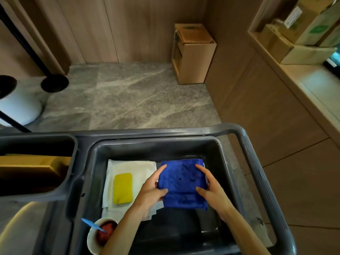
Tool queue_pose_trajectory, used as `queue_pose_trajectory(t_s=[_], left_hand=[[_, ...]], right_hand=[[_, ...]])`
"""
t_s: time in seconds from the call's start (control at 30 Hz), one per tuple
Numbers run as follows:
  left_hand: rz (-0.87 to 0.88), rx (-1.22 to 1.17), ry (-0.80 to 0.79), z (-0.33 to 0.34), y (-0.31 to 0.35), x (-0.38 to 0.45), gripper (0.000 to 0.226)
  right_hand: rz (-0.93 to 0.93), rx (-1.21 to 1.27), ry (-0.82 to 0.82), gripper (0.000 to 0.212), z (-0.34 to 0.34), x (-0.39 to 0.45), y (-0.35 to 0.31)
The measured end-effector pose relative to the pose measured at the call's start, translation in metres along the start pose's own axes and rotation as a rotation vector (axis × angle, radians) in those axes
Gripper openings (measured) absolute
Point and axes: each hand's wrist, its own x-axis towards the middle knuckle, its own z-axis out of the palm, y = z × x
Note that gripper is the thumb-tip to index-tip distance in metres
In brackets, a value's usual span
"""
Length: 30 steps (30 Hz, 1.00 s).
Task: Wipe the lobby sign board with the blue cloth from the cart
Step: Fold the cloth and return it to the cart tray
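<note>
A folded blue cloth lies in the dark grey tray of the cart, on the right side. My left hand grips its left edge, thumb on top and fingers along the side. Over on the cloth's right edge, my right hand holds it the same way. No sign board is in view.
White cloths with a yellow sponge on top lie left of the blue cloth. A white cup with red contents and a blue spoon stands at the tray's front left. A cardboard box, a counter and black stanchion base surround the marble floor.
</note>
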Motion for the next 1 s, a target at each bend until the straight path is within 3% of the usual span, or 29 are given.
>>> queue_pose_trajectory(t_s=[0.17,0.4,0.5,0.67,0.9,0.97,1.0], left_hand=[[-0.102,0.025,-0.036,0.002,-0.015,0.04,0.076],[-0.147,0.039,-0.042,0.009,-0.034,0.075,0.08],[-0.119,0.115,-0.015,0.014,-0.038,0.083,0.081],[-0.036,0.448,-0.018,0.017,-0.049,0.082,0.078],[-0.005,0.486,0.014,0.017,-0.062,0.083,0.063],[-0.003,0.545,0.071,0.018,-0.059,0.08,0.078],[0.013,0.555,0.108,0.016,-0.061,0.081,0.102]], right_hand=[[0.075,-0.107,0.103,0.071,0.003,0.037,0.019],[0.099,-0.291,0.089,0.07,0.001,0.065,0.039],[0.056,-0.381,0.083,0.073,0.0,0.075,0.045],[0.092,-0.488,0.069,0.078,0.006,0.083,0.064],[0.236,-0.525,0.069,0.081,0.011,0.08,0.077],[0.247,-0.56,0.086,0.085,0.013,0.077,0.082],[0.248,-0.589,0.094,0.087,0.014,0.076,0.084]])
